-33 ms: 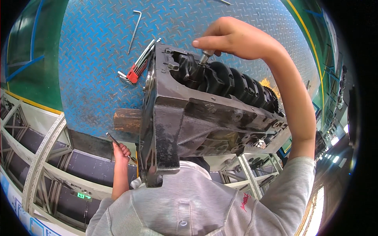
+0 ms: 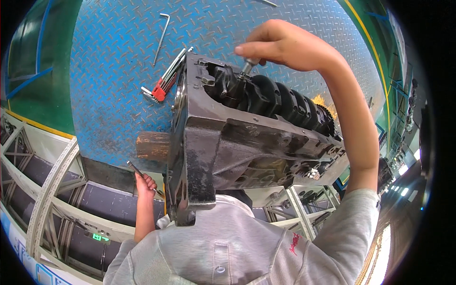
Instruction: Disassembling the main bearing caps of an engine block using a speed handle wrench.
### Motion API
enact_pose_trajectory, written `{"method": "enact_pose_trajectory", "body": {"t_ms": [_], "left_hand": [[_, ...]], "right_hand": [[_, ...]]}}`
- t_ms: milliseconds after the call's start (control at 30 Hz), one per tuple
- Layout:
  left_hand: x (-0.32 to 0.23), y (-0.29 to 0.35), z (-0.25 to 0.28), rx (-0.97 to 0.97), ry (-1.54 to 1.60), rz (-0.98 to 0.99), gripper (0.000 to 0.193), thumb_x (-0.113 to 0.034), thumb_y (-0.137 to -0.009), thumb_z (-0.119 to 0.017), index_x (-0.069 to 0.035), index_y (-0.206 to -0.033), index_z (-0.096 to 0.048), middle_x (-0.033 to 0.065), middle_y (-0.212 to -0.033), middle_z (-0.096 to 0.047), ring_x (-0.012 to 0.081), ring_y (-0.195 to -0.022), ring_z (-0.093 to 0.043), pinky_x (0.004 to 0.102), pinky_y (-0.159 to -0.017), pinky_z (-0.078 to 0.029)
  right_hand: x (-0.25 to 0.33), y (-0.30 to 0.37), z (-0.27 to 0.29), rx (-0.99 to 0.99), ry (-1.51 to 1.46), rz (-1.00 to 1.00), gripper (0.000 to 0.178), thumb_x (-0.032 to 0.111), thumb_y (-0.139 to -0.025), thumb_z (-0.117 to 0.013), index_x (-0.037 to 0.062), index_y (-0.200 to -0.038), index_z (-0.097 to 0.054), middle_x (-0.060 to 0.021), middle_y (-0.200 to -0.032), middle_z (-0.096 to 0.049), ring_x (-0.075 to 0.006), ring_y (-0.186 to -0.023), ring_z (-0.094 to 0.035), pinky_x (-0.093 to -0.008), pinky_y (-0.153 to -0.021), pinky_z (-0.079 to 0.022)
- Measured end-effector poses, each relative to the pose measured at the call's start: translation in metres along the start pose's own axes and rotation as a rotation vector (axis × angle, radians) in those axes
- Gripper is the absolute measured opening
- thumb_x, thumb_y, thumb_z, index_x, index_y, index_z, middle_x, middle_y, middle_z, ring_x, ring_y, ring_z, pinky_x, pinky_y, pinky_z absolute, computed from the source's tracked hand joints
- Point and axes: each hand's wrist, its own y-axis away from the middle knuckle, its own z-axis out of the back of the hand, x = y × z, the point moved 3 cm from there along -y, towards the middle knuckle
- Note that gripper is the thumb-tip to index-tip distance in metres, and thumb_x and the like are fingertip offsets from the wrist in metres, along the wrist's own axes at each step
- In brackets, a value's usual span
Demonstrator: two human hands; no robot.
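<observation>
The dark metal engine block [image 2: 204, 142] lies with its crankcase side up, showing the black crankshaft [image 2: 265, 92] along its length. Over the near end of the crankshaft, my right hand [image 2: 285, 45] pinches a silver socket [image 2: 248, 66] from above. The socket stands slightly tilted, its lower end down between the crankshaft's webs; what it sits on is hidden. Low at the left, beside the block's end, my left hand [image 2: 146, 184] is closed around a slim metal bar [image 2: 134, 167]. The bar's far end pokes out below my fist.
A wooden block [image 2: 153, 145] sticks out from under the engine block. On the blue checker-plate table [image 2: 114, 85] lie a red holder with hex keys [image 2: 159, 92] and a loose hex key [image 2: 161, 40]. Pale metal frames [image 2: 52, 178] stand below the table edge.
The socket and my right fingertips have shifted very slightly, with the socket's tilt a little changed. My left hand keeps the bar in the same place.
</observation>
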Motion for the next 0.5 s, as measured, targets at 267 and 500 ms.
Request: {"method": "enact_pose_trajectory", "body": {"t_ms": [267,500], "left_hand": [[0.009,-0.019,0.016,-0.005,0.052,-0.004,0.057,-0.070,-0.101,-0.042,-0.023,-0.069,-0.033,-0.0077,-0.055,-0.022,0.0095,-0.040,-0.020,0.0266,-0.037,-0.015],[0.014,-0.037,0.019,0.083,0.065,-0.102,0.058,-0.071,-0.099,-0.044,-0.023,-0.069,-0.033,-0.0079,-0.055,-0.021,0.0092,-0.040,-0.020,0.0265,-0.036,-0.015]], "right_hand": [[-0.017,0.039,0.005,0.248,-0.860,0.291,0.032,0.026,-0.098,-0.070,-0.0003,-0.116,-0.067,-0.0036,-0.090,-0.068,-0.0115,-0.082,-0.064,-0.0272,-0.074,-0.052],[-0.015,0.062,-0.010,0.240,-1.179,0.317,0.041,0.016,-0.085,-0.082,-0.0015,-0.119,-0.066,-0.0106,-0.102,-0.072,-0.0185,-0.089,-0.071,-0.0310,-0.083,-0.057]]}}
